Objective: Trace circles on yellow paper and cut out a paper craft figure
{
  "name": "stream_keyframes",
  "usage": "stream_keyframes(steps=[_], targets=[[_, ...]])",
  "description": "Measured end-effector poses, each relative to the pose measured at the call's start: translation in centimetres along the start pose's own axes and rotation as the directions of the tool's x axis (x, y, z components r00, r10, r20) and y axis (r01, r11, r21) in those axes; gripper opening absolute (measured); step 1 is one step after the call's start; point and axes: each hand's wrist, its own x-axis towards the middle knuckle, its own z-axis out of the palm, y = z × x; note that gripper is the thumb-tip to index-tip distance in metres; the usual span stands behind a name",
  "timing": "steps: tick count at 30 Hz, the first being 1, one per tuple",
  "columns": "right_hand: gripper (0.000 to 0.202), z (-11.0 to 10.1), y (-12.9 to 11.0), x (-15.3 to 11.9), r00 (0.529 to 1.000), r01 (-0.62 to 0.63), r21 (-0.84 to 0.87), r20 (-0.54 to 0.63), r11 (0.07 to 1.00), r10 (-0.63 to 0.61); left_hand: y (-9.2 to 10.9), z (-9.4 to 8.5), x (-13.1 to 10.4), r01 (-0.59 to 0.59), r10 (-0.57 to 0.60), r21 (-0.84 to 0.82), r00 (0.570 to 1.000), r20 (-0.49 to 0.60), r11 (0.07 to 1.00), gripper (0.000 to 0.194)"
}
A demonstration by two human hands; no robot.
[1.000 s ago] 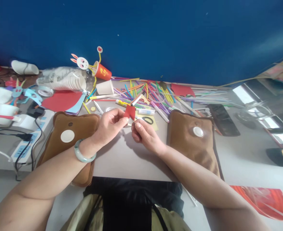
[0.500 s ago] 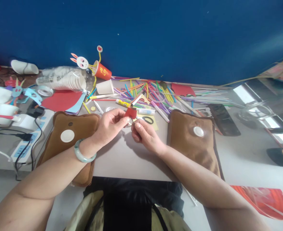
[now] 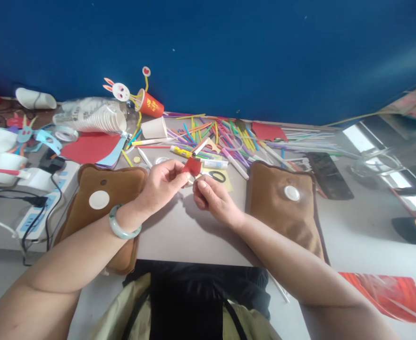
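Observation:
Between finger and thumb, my left hand (image 3: 163, 186) pinches a small piece of red paper (image 3: 192, 166) above the middle of the table. My right hand (image 3: 213, 196) is closed just to the right, its fingertips near the paper's lower edge. A small, thin dark thing shows at those fingertips, too little of it visible to name. Behind the hands lie a yellow paper piece with a black ring (image 3: 217, 176), a white capped marker (image 3: 214, 164) and a yellow marker (image 3: 181, 151).
Brown cushioned pouches lie at left (image 3: 99, 215) and right (image 3: 282, 208). Colourful sticks (image 3: 225, 134) spread along the blue wall. A decorated red cup (image 3: 152, 105), stacked white cups (image 3: 101, 118) and a power strip (image 3: 48, 203) stand or lie left. A dark phone (image 3: 328, 177) rests right.
The red paper has tilted very slightly between my fingers. Both hands have kept nearly the same place and grip.

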Motion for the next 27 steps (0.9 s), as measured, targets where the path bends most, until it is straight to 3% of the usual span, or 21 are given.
stream_keyframes(steps=[11,19,27], targets=[[0.040,0.19,0.30,0.04,1.000,-0.016,0.048,-0.018,0.999,0.017,-0.10,0.11,-0.10,0.001,-0.005,-0.081,0.999,-0.046,0.997,0.015],[0.040,0.38,0.33,-0.14,1.000,-0.010,0.042,-0.029,0.999,0.011,-0.22,0.13,-0.05,-0.022,0.021,-0.044,1.000,-0.022,0.999,0.022],[0.040,0.39,0.20,-0.08,1.000,-0.001,0.029,-0.017,1.000,0.001,0.03,0.12,-0.09,-0.023,0.023,-0.005,1.000,-0.008,1.000,0.017]])
